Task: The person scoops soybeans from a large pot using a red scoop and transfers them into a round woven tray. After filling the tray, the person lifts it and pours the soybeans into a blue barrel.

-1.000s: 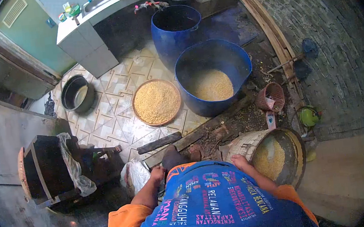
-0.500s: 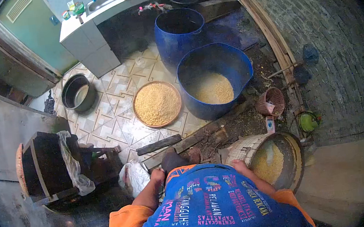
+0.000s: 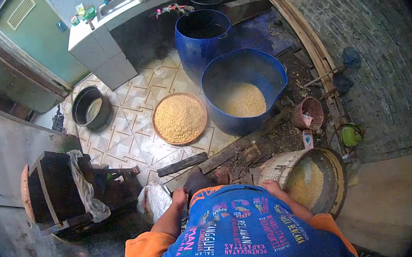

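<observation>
My left hand point(image 3: 179, 197) rests low by my knee, beside a crumpled white plastic sack point(image 3: 154, 199); its fingers are hidden by the angle. On the other side, my right hand point(image 3: 272, 186) lies by my thigh, next to the rim of a large woven basket point(image 3: 271, 166) that leans on its side. Pale yellow grain-like pieces point(image 3: 310, 187) are inside that basket. In front of me, a round tray point(image 3: 207, 118) heaped with yellow beans point(image 3: 179, 117) sits on the tiled floor. A cut-open blue barrel point(image 3: 222, 114) beside it holds more beans.
A second blue barrel point(image 3: 202, 52) stands behind the first. Left of the tray is a black tub point(image 3: 98, 118). A short dark plank point(image 3: 182, 164) lies before me. Around the edges are a dark wooden stand point(image 3: 60, 188), a small brown basket point(image 3: 299, 118) and a sink counter point(image 3: 101, 54).
The view has shifted slightly. Both hands stay in about the same places, and the beans, barrels and baskets look unchanged.
</observation>
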